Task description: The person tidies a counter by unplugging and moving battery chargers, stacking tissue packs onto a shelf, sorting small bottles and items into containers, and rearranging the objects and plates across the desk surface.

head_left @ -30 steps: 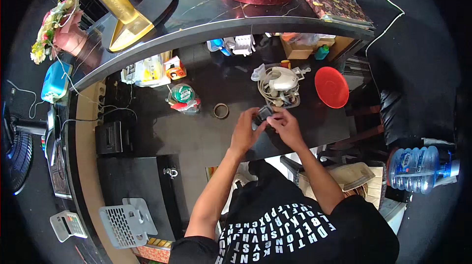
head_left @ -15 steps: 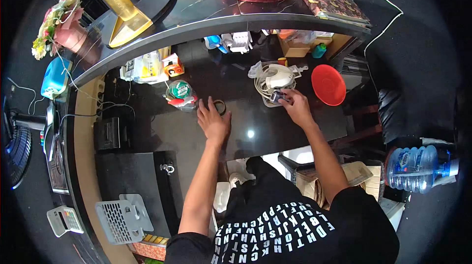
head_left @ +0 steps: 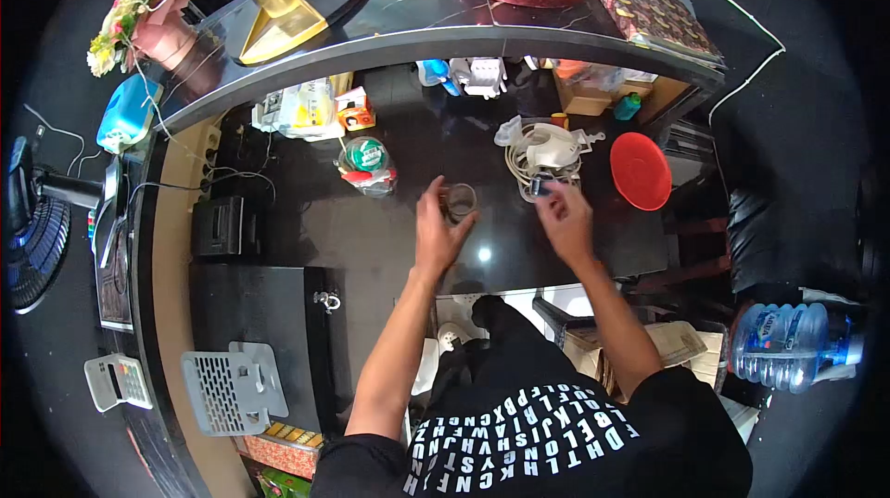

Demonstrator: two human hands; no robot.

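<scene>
My left hand (head_left: pixel 439 236) curves around a roll of tape (head_left: pixel 461 203) above the dark desk, with the thumb on its near side and fingers on its left. At the near edge of a small basket (head_left: pixel 522 185), the fingers of my right hand (head_left: pixel 565 220) close on a small dark object (head_left: pixel 540 186); motion blurs the fingertips and the object's kind is unclear. Inside the basket lie a white appliance (head_left: pixel 553 146) and a coiled pale cable (head_left: pixel 517 162).
A red plate (head_left: pixel 641 171) lies right of the basket. Left of my hands stands a clear jar with a green lid (head_left: pixel 369 154). A raised counter shelf (head_left: pixel 417 45) spans the back. A large water bottle (head_left: pixel 783 347) is at the right.
My left hand has picked up the tape roll and brought it right, toward the basket. My right hand has shifted slightly nearer and left relative to the basket. The camera view has moved too.
</scene>
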